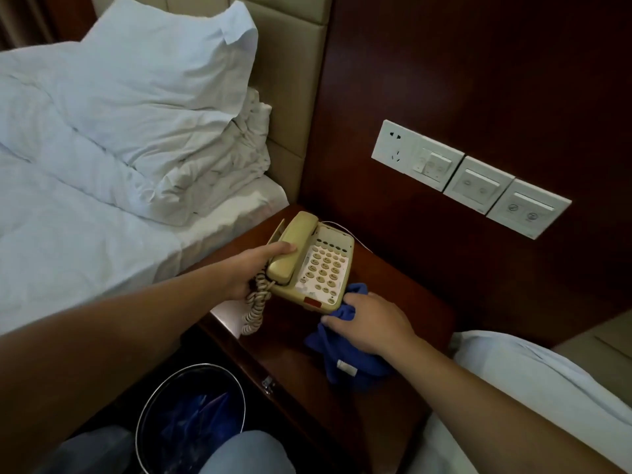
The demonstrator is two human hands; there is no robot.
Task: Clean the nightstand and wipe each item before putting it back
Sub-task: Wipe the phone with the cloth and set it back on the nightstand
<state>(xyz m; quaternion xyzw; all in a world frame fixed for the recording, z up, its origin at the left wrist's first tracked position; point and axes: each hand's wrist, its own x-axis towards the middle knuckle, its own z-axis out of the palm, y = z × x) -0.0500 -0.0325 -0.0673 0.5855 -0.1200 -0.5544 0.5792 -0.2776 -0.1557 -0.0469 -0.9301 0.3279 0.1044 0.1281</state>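
Note:
A beige corded telephone (325, 265) sits near the back of the dark wooden nightstand (403, 289), its handset in the cradle and its coiled cord (254, 307) hanging off the left edge. My left hand (254, 268) grips the phone's left side, thumb on the handset. A blue cloth (342, 350) lies on the nightstand in front of the phone. My right hand (372, 323) holds the cloth, bunched against the phone's front right corner.
A bed with a white pillow (154, 83) and duvet lies to the left. A second bed's white bedding (533, 381) is at the right. A bin (191, 419) with a blue liner stands below the nightstand. A switch and socket panel (468, 176) is on the wood wall.

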